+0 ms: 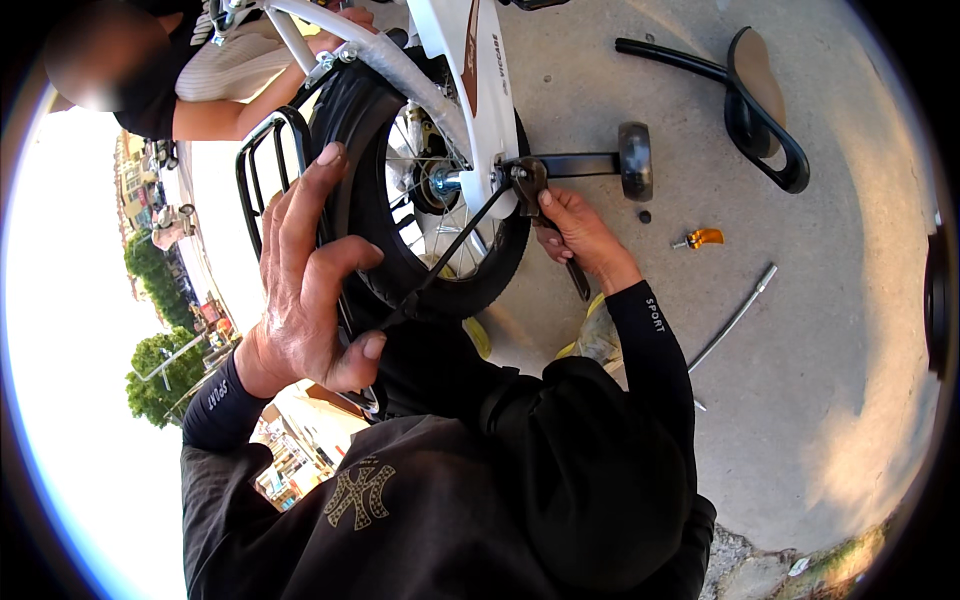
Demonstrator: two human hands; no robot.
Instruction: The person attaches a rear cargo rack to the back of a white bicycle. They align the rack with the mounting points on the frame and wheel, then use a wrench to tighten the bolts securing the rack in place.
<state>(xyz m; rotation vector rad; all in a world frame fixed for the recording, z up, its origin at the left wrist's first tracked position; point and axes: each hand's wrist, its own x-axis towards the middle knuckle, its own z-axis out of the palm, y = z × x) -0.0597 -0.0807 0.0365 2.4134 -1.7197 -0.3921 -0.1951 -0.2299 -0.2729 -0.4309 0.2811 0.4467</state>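
My right hand (582, 235) is closed around a dark adjustable wrench (530, 186), its head at the axle end of a small bicycle's wheel. The axle sits in a white frame (487, 110), and a thin black stay runs from it down to the left. In front of the black tyre (355, 200), my left hand (300, 285) is open, its fingers bent and spread apart with nothing between them. Beside that hand is a black tubular rack (250, 150), partly hidden by it. A training wheel (636, 160) sticks out on a black arm from the axle.
On the concrete to the right lie a saddle on a black post (760, 100), an orange clamp (708, 237) with a bolt, a small black cap (644, 216) and a thin metal rod (735, 315). Another person (220, 110) reaches toward the bicycle at the upper left.
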